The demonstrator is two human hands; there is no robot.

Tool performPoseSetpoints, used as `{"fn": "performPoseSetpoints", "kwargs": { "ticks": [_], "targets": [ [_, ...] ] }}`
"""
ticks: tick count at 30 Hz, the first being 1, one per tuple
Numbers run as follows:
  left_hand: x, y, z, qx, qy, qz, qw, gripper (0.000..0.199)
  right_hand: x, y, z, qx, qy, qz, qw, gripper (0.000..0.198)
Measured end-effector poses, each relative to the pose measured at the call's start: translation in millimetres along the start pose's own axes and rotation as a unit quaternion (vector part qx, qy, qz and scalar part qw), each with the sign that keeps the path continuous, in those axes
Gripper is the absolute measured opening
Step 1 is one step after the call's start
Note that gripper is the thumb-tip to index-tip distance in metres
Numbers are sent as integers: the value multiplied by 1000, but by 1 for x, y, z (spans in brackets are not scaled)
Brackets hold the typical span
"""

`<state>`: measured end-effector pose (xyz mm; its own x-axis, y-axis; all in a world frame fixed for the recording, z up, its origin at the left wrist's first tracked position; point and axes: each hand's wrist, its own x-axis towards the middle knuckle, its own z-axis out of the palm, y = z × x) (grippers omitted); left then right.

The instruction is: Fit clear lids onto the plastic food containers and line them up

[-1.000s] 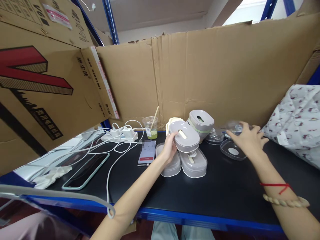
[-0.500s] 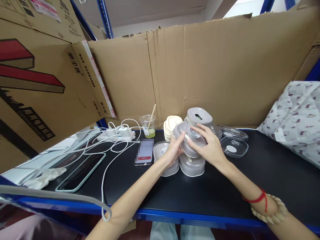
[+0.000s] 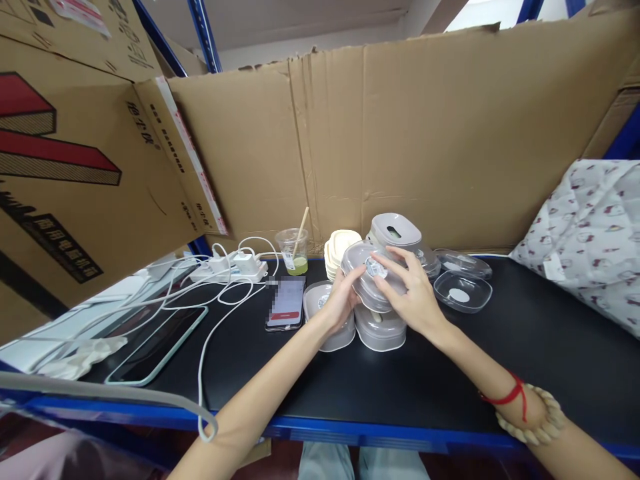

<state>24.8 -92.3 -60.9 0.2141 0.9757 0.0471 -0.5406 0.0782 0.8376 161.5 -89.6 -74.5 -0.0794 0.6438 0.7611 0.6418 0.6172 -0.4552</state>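
Observation:
My left hand (image 3: 340, 301) grips the left side of a grey, rounded-square lidded plastic container (image 3: 371, 297), thumb on its top edge. My right hand (image 3: 419, 297) lies over its clear lid, fingers bent around the right side and near a round printed label. The container is tilted toward me, above a second grey container (image 3: 381, 335); whether they touch I cannot tell. Left of that sits another lidded grey container (image 3: 340, 340), partly behind my left hand. Behind stands a grey container with an oval opening (image 3: 400, 228), next to a stack of cream-coloured pieces (image 3: 346, 240).
Clear lids (image 3: 473, 297) with white round stickers lie on the black tabletop (image 3: 450, 373) at right. On the left are a phone (image 3: 286, 300), a drink cup (image 3: 297, 265), a power strip (image 3: 263, 273), white cables and a larger device (image 3: 157, 347). Cardboard (image 3: 425, 147) walls the back.
The held container has turned slightly, so its round label faces up more plainly between my hands. My right fingers have shifted a little across the lid. The whole view moved slightly.

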Motion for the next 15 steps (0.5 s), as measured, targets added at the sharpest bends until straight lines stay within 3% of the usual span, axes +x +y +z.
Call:
{"fn": "performPoseSetpoints", "kwargs": {
  "ticks": [3, 8, 12, 15],
  "targets": [
    [-1, 0, 1, -9, 13, 20, 1000, 54, 4, 0, 0, 113, 5, 79, 991, 57],
    [-1, -1, 2, -13, 37, 42, 998, 56, 14, -4, -4, 282, -4, 271, 920, 81],
    [0, -1, 0, -1, 69, 59, 996, 69, 20, -12, -10, 338, -11, 332, 881, 64],
    [1, -1, -2, 22, 57, 66, 996, 64, 20, -14, -12, 365, -27, 351, 862, 55]
  ]
}}
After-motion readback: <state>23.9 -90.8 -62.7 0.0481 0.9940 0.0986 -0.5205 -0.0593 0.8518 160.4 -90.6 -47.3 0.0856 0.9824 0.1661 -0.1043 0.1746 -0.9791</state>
